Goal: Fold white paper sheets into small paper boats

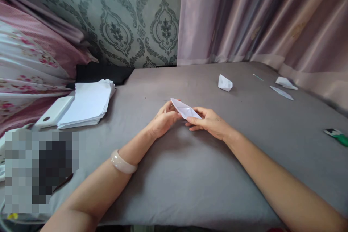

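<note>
The left hand [164, 120] and right hand [211, 121] both pinch the folded paper [184, 109] between them, with a paper stack [85, 103] lying well left of the left hand.

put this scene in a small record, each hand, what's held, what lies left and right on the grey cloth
left hand: holds the folded white paper; bangle on wrist
right hand: grips the same paper
held shape: pointed, boat-like
left side: stack of white paper
right side: three folded paper pieces, cotton swab, green-handled tool
</note>
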Action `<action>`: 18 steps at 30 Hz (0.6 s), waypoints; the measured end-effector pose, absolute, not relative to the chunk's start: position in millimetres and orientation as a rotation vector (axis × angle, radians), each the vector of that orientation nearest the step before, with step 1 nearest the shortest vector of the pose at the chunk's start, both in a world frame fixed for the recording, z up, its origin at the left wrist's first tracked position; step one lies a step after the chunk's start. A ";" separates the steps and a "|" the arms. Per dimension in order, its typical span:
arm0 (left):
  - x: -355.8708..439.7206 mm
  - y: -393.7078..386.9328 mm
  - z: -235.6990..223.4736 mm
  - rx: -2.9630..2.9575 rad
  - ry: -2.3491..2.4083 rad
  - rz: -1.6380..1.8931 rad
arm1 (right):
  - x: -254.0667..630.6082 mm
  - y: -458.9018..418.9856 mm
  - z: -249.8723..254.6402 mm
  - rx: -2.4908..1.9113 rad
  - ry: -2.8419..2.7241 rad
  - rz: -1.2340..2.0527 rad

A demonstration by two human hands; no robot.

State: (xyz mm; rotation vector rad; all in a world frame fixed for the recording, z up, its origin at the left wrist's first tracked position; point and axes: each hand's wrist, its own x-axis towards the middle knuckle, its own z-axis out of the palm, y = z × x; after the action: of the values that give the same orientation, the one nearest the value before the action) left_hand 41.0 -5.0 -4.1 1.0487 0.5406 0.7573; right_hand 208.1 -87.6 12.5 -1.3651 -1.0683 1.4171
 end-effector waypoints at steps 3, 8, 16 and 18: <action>42.2 -7.3 -5.4 1.115 0.626 0.770 | 199.5 -86.8 9.4 -1.442 -1.074 1.318; 43.1 -8.0 -12.8 1.247 0.795 0.747 | 191.1 -87.0 10.7 -1.545 -1.131 1.245; 44.3 -8.6 -11.5 1.302 0.794 0.738 | 190.6 -85.7 11.2 -1.592 -1.133 1.259; 46.0 -10.0 -13.7 1.329 0.797 0.742 | 190.1 -84.5 6.7 -1.652 -1.184 1.138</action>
State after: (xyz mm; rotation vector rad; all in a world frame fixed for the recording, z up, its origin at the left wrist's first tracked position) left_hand 46.0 -10.0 -13.7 1.3289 0.7966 0.7417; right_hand 190.1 -84.5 6.7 -1.6517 -1.1840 1.1378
